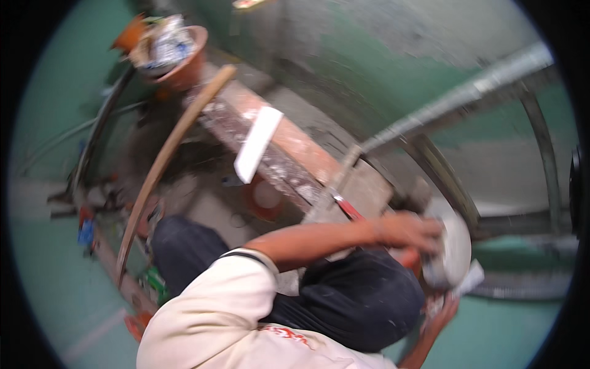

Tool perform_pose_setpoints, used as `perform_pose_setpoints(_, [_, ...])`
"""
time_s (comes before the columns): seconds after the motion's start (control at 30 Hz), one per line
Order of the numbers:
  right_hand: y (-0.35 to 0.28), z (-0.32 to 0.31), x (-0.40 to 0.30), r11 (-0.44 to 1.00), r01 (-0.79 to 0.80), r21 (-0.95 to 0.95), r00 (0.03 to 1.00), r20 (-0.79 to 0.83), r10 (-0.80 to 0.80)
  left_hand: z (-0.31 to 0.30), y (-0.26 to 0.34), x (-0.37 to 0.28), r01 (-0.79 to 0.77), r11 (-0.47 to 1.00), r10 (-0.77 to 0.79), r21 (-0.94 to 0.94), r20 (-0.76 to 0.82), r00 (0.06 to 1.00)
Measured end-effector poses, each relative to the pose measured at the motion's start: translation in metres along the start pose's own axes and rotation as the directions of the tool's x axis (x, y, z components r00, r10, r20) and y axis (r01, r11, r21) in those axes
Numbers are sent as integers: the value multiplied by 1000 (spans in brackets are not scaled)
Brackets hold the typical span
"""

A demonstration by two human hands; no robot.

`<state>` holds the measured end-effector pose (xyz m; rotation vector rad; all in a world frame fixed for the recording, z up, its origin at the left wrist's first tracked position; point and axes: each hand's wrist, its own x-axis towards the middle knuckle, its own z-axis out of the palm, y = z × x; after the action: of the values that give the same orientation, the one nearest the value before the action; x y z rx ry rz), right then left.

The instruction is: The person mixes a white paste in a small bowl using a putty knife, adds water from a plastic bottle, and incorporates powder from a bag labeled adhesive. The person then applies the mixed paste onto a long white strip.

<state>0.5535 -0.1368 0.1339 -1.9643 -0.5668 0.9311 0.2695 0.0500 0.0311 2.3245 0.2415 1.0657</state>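
Observation:
My left arm crosses in front of me to the right. The fingers of my left hand (415,234) lie against the side of a pale, round tub-like container (454,251), which looks tilted; blur hides whether they grip it. Lower down at the right, my right hand (441,316) is bent around a whitish flat piece (470,278) that sticks out just below the container. A red-handled tool (349,210) lies near my left forearm at the end of the bench. Across the narrow wooden bench (295,145) rests a white flat strip (259,144).
A long curved wooden handle (170,147) slants up at the left. An orange-brown bucket (193,60) stuffed with wrappers stands at the bench's far end. A metal bar (461,99) crosses at upper right. An orange round container (260,198) sits on the floor below the bench.

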Motion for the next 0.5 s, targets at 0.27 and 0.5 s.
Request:
perform_pose_setpoints(0.27, [-4,153,29,794,-460,398,688,725,35,-106,-17,-134,434,622,-706,-652,-707,-50])
perform_pose_setpoints(0.5, [20,194,20,914,-327,240,712,699,72,-90,-21,-241,160,499,-728,-852,-512,-456])
